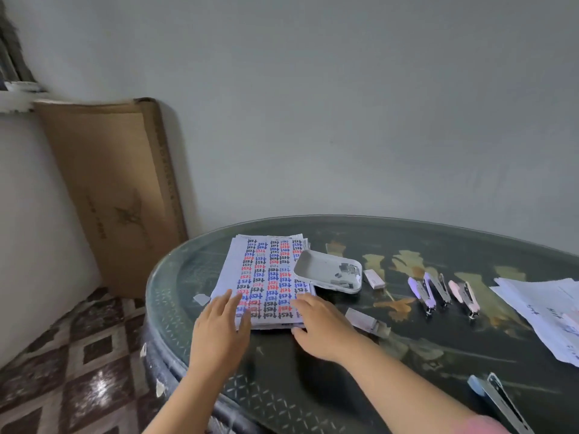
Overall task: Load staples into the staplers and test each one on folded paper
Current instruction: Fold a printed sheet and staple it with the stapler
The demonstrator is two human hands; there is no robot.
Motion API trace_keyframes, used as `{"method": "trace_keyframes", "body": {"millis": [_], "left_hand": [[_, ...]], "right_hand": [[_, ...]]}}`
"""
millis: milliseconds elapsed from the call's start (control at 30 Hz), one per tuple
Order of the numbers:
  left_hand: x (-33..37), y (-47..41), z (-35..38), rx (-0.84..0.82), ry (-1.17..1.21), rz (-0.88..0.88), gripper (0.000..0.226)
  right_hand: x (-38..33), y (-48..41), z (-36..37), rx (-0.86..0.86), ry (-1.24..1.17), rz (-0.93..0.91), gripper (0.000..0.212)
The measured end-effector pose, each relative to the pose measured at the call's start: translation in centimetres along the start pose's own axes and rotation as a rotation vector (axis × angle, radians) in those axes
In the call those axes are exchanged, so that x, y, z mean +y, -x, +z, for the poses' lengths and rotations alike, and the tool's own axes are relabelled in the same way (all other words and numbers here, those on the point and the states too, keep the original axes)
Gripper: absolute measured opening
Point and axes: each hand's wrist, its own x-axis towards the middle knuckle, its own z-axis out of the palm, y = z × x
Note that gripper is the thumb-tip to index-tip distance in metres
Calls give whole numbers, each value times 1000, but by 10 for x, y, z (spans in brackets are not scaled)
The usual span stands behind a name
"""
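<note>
A stack of paper [269, 270] printed with red, blue and black "test" words lies on the dark round table [407, 339]. My left hand [221, 330] rests flat on its near left corner, fingers straight. My right hand [322, 327] lies on the near right corner, fingers over the sheet and thumb at the stack's edge. A white tray [322, 267] holding staple strips sits on the stack's right side. Two purple staplers [429, 289] and a pink stapler [465, 297] lie open to the right. A blue stapler [498, 399] lies open at the near right.
Two small staple boxes, one [373, 278] beside the tray and one [365, 321] open near my right hand. More white sheets [545, 311] lie at the far right. A scrap of paper [201, 299] sits left of the stack. A cardboard box [116, 189] leans on the wall.
</note>
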Motion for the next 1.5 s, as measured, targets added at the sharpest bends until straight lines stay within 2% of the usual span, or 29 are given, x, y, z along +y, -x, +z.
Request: {"method": "trace_keyframes", "body": {"millis": [100,200,300,400,533,633,733,867,1033,1100,1233,1400,1433,1500], "left_hand": [[-39,-10,1,-206,-208,26,57],[-59,-7,6,-232,-236,36,65],[-62,-5,12,-153,-232,68,80],[-63,-4,14,-110,-177,76,81],[-63,-3,13,-105,-108,80,82],[-63,-2,11,-87,-44,82,81],[-60,0,7,-49,27,93,82],[-54,6,-2,-22,239,22,81],[-58,8,-4,-7,354,7,103],[-57,7,-8,-10,407,-2,105],[-51,5,-23,25,481,31,94],[-32,15,-45,54,511,111,86],[-26,18,-49,31,507,139,81],[-12,28,-56,-41,484,203,53]], "right_hand": [[0,-29,4,-173,101,-31,66],[1,-38,8,-260,213,-86,58],[8,-38,15,-204,312,-176,43],[7,-37,17,-62,382,-224,20],[3,-37,13,17,322,-194,13],[3,-39,-2,-115,121,-113,25],[4,-39,-14,-209,39,-103,23],[5,-40,-25,-67,70,-101,21],[5,-39,-42,20,51,-133,20],[5,-34,-55,41,63,-174,24],[1,-9,-84,17,57,-269,25],[1,33,-109,-14,26,-280,23],[2,43,-112,-13,8,-280,24],[4,69,-119,-2,-18,-274,23]]}}
